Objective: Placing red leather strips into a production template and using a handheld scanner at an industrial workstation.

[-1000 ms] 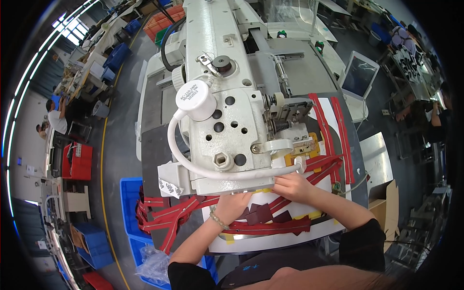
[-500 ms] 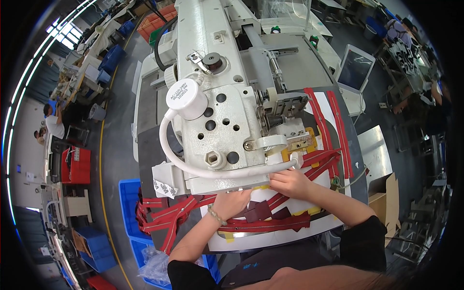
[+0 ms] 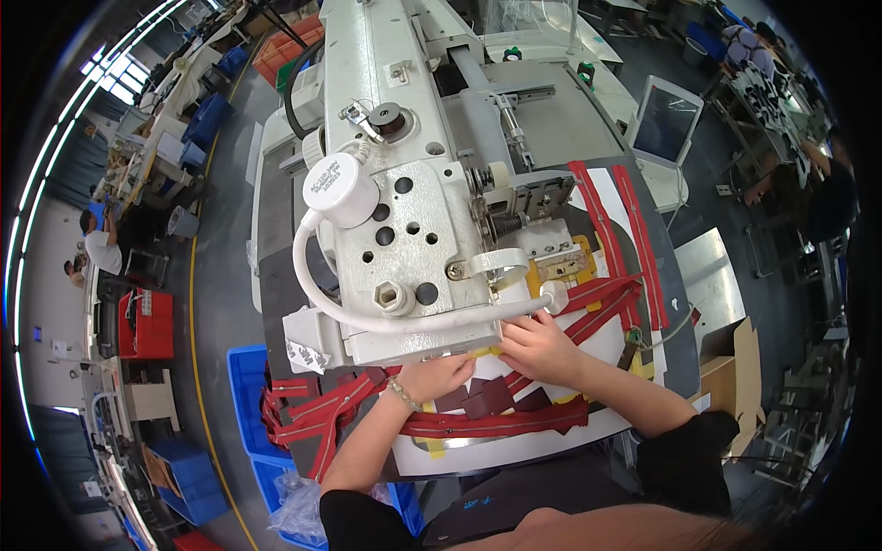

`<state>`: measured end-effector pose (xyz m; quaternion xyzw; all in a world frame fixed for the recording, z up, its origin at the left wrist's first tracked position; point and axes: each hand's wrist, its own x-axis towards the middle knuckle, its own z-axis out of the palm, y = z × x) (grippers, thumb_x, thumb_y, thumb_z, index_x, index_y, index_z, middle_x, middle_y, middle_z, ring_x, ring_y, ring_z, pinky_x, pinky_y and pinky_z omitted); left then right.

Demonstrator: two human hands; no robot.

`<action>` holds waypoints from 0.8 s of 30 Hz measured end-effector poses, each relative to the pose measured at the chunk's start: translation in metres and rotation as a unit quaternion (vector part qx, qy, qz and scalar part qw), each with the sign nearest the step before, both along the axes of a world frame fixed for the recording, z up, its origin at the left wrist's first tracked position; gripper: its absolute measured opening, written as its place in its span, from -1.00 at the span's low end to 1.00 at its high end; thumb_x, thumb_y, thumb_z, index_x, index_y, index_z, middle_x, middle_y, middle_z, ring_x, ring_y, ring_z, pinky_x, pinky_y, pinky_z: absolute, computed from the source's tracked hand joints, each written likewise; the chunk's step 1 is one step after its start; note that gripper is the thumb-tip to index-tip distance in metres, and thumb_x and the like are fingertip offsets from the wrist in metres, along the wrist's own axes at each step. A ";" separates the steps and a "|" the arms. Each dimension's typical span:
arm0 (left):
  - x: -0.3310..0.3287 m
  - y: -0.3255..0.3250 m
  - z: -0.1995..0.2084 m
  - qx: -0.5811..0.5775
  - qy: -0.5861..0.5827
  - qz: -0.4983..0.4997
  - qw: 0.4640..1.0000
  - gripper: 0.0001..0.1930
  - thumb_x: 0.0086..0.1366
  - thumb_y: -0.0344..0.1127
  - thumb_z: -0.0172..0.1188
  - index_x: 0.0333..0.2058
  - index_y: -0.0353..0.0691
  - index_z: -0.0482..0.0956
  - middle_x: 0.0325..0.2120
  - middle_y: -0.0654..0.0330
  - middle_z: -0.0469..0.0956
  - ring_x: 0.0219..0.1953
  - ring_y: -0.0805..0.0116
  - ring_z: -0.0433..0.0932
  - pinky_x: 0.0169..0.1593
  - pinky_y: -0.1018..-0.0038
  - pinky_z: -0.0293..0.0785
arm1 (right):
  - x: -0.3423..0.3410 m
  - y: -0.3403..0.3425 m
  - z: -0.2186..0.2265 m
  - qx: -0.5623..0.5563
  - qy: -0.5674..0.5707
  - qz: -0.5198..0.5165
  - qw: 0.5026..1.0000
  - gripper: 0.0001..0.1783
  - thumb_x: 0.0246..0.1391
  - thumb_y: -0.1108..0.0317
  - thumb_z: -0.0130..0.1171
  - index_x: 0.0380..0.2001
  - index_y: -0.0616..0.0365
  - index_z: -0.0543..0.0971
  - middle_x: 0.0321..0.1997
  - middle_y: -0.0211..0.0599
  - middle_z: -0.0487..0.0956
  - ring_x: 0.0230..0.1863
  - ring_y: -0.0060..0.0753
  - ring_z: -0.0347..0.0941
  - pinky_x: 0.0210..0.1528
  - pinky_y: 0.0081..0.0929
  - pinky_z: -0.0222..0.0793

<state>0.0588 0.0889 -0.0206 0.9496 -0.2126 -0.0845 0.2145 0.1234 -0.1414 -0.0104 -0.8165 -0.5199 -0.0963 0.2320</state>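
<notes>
While the white machine head [image 3: 413, 248] fills the middle of my view, I watch both bare hands close together at its front edge, just apart from each other. The left hand [image 3: 439, 375], with a beaded bracelet [image 3: 402, 395] at the wrist, is narrow, its thumb and fingers drawn together and pointing right; I cannot tell whether anything is pinched between them. The right hand [image 3: 539, 351] has its fingers bent in near the end of the machine head's white hose [image 3: 413, 324], and with the fingertips partly hidden I cannot tell if it grips something. A slanting red zipper [image 3: 602, 319] shows on both sides of the right hand. In front of the machine head I see a long red zipper [image 3: 496, 426] lying crosswise on a white sheet [image 3: 542, 450], with dark maroon patches [image 3: 487, 399] just beyond it, near both hands. Left of the machine head, more red zippers [image 3: 323, 416] cross one another beside a blue bin [image 3: 246, 367]. To its right, two red strips [image 3: 640, 234] run lengthwise, and farther right stands an open cardboard box [image 3: 735, 376]
</notes>
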 end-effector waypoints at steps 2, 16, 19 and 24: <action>0.004 -0.002 0.011 0.000 0.059 0.006 0.998 -0.59 0.21 -0.24 0.08 0.05 -0.10 0.44 -0.04 0.13 0.52 -0.15 0.20 0.56 -0.08 0.30 0.47 | -0.004 0.006 0.003 0.009 0.021 -0.008 1.000 -0.60 -0.07 0.33 0.19 -0.07 0.07 0.51 -0.13 -0.47 0.47 -0.07 -0.44 0.40 -0.20 -0.43 0.20; 0.002 -0.011 0.010 -0.051 -0.068 0.018 0.996 -0.65 0.12 -0.27 0.14 -0.10 -0.17 0.40 -0.34 0.10 0.56 -0.35 0.09 0.57 -0.33 0.27 0.47 | -0.027 0.023 0.004 -0.021 -0.046 -0.097 0.994 -0.59 -0.11 0.41 0.04 -0.13 0.34 0.50 -0.17 -0.15 0.39 -0.06 -0.16 0.34 0.08 -0.25 0.28; 0.001 -0.009 0.006 -0.051 -0.031 0.034 0.998 -0.66 0.11 -0.27 0.14 -0.12 -0.18 0.41 -0.35 0.09 0.55 -0.34 0.08 0.56 -0.30 0.24 0.45 | -0.029 0.025 0.004 -0.029 -0.050 -0.096 0.994 -0.58 -0.10 0.40 0.03 -0.12 0.36 0.49 -0.14 -0.12 0.40 -0.03 -0.13 0.34 0.07 -0.26 0.28; -0.002 -0.005 0.008 -0.061 -0.087 0.025 0.994 -0.65 0.12 -0.24 0.17 -0.09 -0.12 0.46 -0.28 0.22 0.58 -0.29 0.19 0.57 -0.29 0.30 0.43 | -0.030 0.025 -0.004 -0.043 -0.064 -0.106 0.991 -0.56 -0.08 0.39 0.02 -0.09 0.39 0.48 -0.13 -0.10 0.40 -0.04 -0.12 0.34 0.08 -0.26 0.28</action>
